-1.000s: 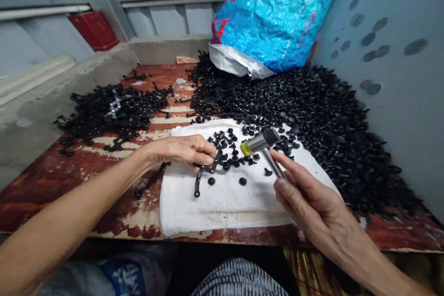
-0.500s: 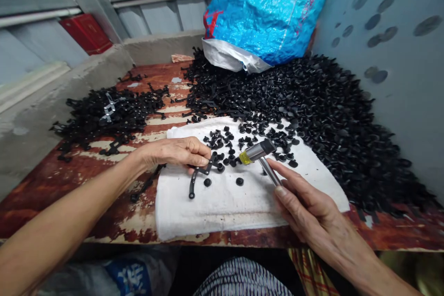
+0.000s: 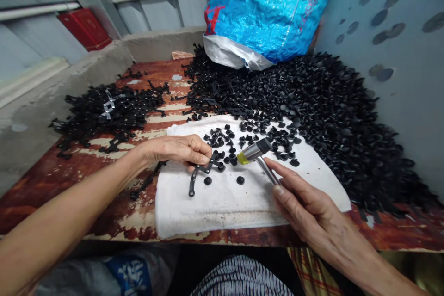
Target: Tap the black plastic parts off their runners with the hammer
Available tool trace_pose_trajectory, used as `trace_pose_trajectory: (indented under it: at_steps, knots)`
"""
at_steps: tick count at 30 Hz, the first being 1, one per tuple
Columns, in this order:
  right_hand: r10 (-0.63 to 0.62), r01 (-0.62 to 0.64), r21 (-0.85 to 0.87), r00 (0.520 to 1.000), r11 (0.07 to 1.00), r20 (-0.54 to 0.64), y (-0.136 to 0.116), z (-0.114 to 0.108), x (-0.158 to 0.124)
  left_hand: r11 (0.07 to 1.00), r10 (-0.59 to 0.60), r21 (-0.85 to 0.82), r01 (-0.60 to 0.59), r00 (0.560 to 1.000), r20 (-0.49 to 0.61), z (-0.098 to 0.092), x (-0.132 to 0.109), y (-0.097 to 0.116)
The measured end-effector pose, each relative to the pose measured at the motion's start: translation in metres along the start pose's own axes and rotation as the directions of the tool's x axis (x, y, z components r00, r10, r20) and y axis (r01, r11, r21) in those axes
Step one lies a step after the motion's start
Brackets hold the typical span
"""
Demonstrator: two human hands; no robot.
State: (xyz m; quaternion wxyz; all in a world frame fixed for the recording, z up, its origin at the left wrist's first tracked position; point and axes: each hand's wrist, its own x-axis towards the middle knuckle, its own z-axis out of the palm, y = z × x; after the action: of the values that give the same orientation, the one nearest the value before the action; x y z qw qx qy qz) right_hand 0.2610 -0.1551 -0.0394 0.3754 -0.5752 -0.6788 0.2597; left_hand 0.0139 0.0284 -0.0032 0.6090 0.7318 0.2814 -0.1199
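Observation:
My left hand [image 3: 189, 151] pinches a black jointed linkage [image 3: 193, 182], whose arms stick out past the fingertips over a white cloth [image 3: 194, 219]. One end of the linkage meets a round black stud at the near edge of the loose ones. In my right hand [image 3: 301, 194] is a small hammer [image 3: 255, 150] with a metal head, a yellow face and a metal shaft; the head hangs over the cloth, tilted, yellow face toward the left. Several black round-headed studs [image 3: 222, 138] lie on the cloth, with two single ones [image 3: 240, 180] nearer to me.
A large heap of black studs [image 3: 333, 120] covers the right and back of the worn red table [image 3: 114, 185]. Black linkages [image 3: 104, 120] are piled at the left. A blue bag [image 3: 263, 14] stands on the heap. A red box [image 3: 85, 29] sits by the wall.
The hammer head has dipped slightly and shifted a little left. My left hand and the linkage stay nearly in place; the view has moved slightly.

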Motion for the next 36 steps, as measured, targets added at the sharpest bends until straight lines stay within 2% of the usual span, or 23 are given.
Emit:
trace_pose_trajectory:
  at_steps: [3,5,9,11,17,30,36]
  knots:
    - [-0.105,0.106,-0.026,0.994,0.994,0.033,-0.007,0.001,0.007,0.999,-0.044,0.007,0.044,0.999,-0.009,0.0,-0.001,0.003]
    - [-0.207,0.207,-0.014,0.978,0.978,0.007,-0.013,0.001,0.013,0.998,-0.054,0.013,0.054,0.998,-0.02,0.001,-0.003,0.004]
    - [-0.326,0.326,-0.014,0.945,0.945,-0.016,-0.02,0.006,0.024,1.0,-0.01,0.006,0.01,1.0,-0.017,0.002,-0.004,0.002]
    - [-0.31,0.31,0.001,0.951,0.951,0.003,-0.02,0.009,0.026,1.0,0.009,-0.013,-0.01,1.0,-0.008,0.002,-0.003,0.001]
    - [-0.155,0.154,0.057,0.988,0.986,0.004,-0.015,0.011,0.025,0.999,0.016,-0.031,-0.016,1.0,-0.019,0.001,-0.003,-0.001]
    - [-0.07,0.07,0.053,0.998,0.996,-0.003,-0.012,0.005,0.021,1.0,-0.028,-0.013,0.028,0.999,-0.031,0.0,-0.001,0.002]
    - [-0.07,0.069,0.026,0.997,0.997,0.013,-0.011,0.005,0.023,0.998,-0.034,-0.061,0.03,0.998,-0.062,0.004,-0.003,0.004]
